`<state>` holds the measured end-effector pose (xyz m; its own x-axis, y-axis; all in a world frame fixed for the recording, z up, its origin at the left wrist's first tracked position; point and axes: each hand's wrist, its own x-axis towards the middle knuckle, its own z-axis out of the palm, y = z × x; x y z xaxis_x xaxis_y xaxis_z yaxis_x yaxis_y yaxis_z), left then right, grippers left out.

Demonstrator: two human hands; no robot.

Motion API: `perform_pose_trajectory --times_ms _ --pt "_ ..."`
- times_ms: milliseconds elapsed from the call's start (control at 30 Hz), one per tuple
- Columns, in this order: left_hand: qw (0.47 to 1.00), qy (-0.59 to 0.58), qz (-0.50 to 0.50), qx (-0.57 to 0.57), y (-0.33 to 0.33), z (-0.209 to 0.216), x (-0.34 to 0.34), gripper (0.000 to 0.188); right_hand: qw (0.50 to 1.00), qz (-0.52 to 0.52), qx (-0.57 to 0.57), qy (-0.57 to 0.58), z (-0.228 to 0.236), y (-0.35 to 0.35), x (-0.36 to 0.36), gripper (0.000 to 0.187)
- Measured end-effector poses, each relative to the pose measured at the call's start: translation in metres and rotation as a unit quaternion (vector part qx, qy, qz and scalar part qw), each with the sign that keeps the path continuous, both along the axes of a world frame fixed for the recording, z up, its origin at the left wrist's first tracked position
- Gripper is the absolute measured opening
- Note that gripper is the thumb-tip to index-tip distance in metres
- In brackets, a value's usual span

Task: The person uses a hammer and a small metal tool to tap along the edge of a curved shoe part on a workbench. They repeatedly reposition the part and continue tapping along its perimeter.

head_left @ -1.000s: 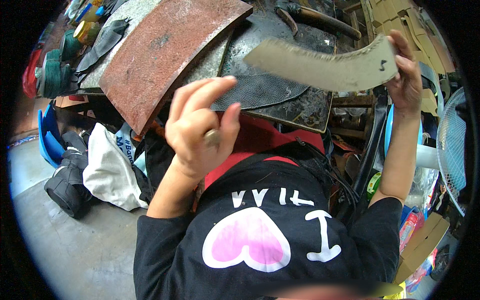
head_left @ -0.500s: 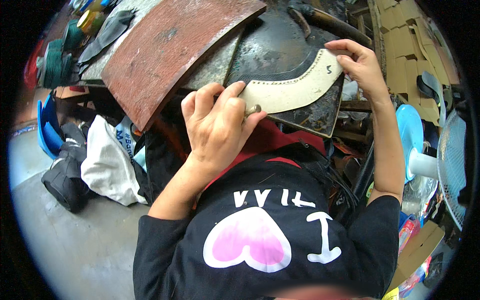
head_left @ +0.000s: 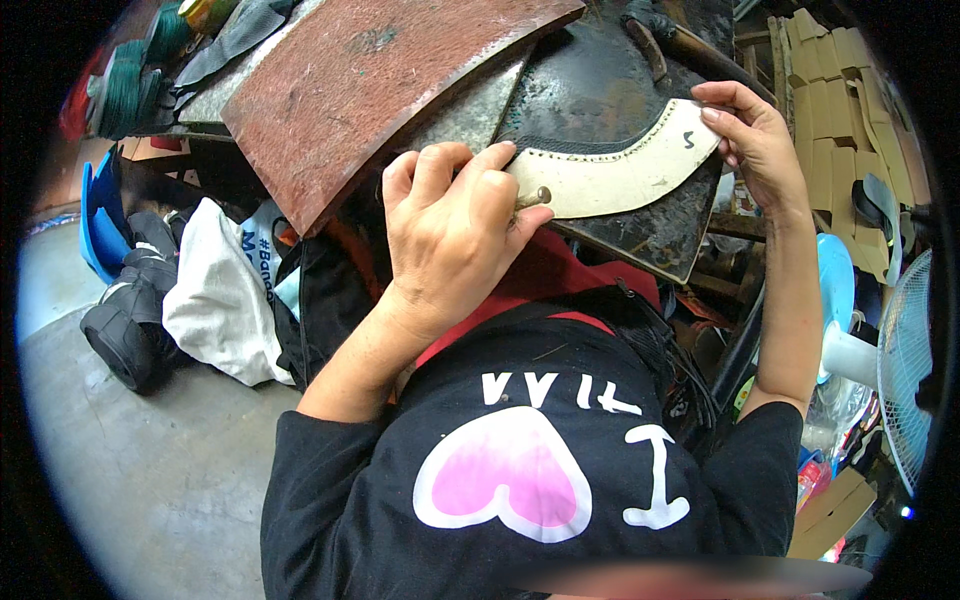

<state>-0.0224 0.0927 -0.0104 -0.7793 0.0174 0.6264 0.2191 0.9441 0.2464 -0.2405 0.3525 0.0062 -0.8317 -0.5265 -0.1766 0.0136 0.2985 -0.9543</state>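
A curved cream-coloured flat piece, with small holes along its concave edge and a dark mark on it, is held at the front of a black worktop. Textured black material shows along that edge, beneath the piece. My right hand pinches the piece's right end between thumb and fingers. My left hand is closed at the left end. From between its thumb and forefinger pokes a short metal rod with a rounded end; the rest of that rod is hidden in the fingers.
The black worktop carries a hammer-like tool at its far right. A large reddish-brown curved board lies to the left. Cardboard boxes and a fan stand right; a white cloth hangs left.
The whole view has shifted slightly. Less of the black material shows above the cream piece's edge. My right fingers have curled further around the right end; my left hand keeps its grip.
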Motion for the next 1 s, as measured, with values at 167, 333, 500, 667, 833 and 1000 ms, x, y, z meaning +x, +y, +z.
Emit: perform_pose_trajectory --times_ms 167,333,500,667,833,1000 --pt "0.999 -0.033 -0.019 0.0 -0.005 0.008 0.0 0.036 0.999 -0.024 -0.033 -0.035 -0.005 0.004 -0.006 0.022" --pt "1.0 -0.025 -0.011 0.003 -0.006 0.007 -0.003 0.036 0.998 -0.029 -0.042 -0.039 -0.008 0.004 -0.009 0.021" --pt "1.0 -0.01 -0.005 0.004 -0.006 0.004 -0.004 0.037 0.998 -0.036 -0.032 -0.034 -0.008 0.003 -0.006 0.021" --pt "0.999 -0.028 -0.011 -0.012 -0.005 0.006 -0.004 0.034 1.0 -0.012 -0.003 -0.019 -0.005 0.002 -0.002 0.026" --pt "0.999 -0.049 -0.011 -0.012 -0.004 0.009 -0.001 0.032 1.0 -0.007 -0.001 -0.011 -0.005 0.001 0.001 0.028" --pt "0.999 -0.039 -0.011 -0.005 -0.004 0.008 -0.003 0.034 1.0 -0.009 0.013 -0.001 -0.006 0.001 0.0 0.029"
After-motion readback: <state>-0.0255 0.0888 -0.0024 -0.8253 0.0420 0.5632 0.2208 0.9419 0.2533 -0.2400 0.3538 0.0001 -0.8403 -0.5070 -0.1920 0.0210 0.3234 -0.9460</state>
